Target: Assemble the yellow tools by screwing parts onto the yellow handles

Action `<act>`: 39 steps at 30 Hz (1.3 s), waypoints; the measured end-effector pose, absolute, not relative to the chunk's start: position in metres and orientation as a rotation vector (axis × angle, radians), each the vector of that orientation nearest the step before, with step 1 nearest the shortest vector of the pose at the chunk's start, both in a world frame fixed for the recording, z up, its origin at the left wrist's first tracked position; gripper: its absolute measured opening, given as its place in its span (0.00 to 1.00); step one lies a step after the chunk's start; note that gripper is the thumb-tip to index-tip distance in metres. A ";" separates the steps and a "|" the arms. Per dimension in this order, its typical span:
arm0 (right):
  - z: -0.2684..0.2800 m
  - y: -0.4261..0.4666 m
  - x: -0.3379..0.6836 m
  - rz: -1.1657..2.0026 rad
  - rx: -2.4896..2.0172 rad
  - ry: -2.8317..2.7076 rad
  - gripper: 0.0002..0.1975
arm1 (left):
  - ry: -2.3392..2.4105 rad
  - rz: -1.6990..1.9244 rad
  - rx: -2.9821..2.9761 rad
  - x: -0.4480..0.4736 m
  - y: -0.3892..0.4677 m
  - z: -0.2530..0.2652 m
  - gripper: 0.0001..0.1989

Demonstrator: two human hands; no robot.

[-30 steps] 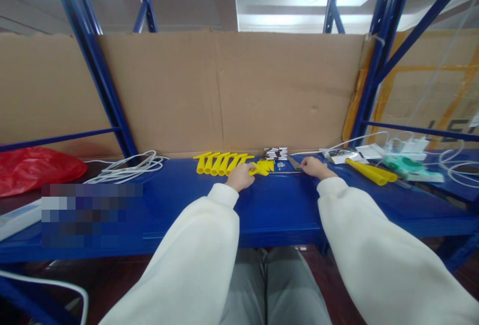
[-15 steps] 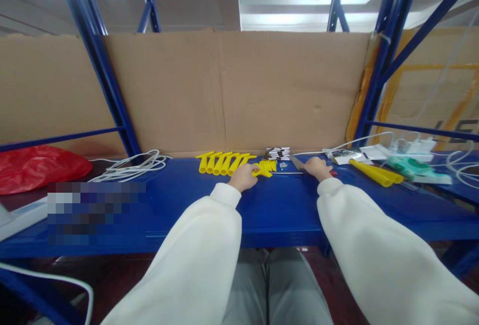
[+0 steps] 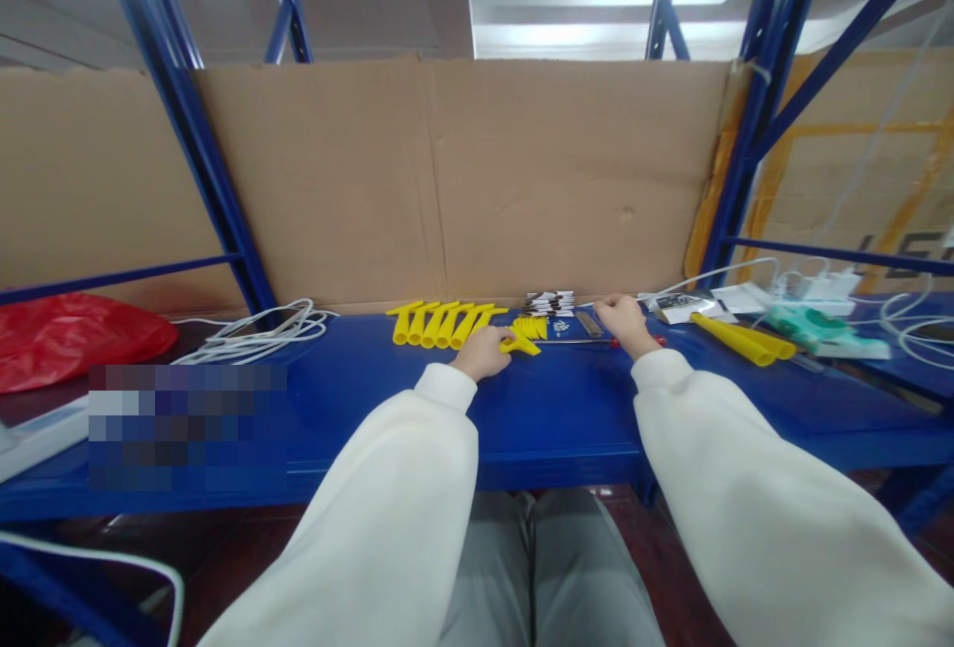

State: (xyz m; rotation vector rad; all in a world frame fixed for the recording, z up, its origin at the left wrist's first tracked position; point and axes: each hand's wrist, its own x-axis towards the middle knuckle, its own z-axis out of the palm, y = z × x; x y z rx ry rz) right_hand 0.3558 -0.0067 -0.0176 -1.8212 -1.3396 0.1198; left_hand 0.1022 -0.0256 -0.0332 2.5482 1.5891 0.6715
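Note:
My left hand is closed on a yellow plastic piece with a flared end, held just above the blue table. To its left lies a row of several yellow cone-shaped tubes with flat bars at their far ends. Small yellow pieces lie just beyond the left hand. My right hand has its fingers pinched together by the back edge; what is in them, if anything, is too small to make out. A flat metal strip lies left of it. A thin red-handled tool is partly hidden under the right hand.
A blue printed sheet or box and a stack of black-and-white packets lie between the hands. Two long yellow cones and white cables lie right. Coiled cable and a red bag lie left. Cardboard stands behind.
My right hand has let go of the flat metal strip, now lying on the table, and moved slightly up toward the back. My left hand keeps the yellow piece in nearly the same place.

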 end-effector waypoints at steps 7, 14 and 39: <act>-0.024 -0.013 0.332 0.543 -1.195 -1.671 0.10 | 1.551 0.695 2.542 0.103 -0.026 -0.031 0.16; -0.029 -0.026 0.320 0.964 -1.142 -1.928 0.08 | 1.555 0.676 2.584 0.104 -0.020 -0.034 0.15; -0.030 -0.027 0.319 1.012 -1.180 -1.915 0.04 | 1.427 0.723 2.580 0.105 -0.023 -0.037 0.18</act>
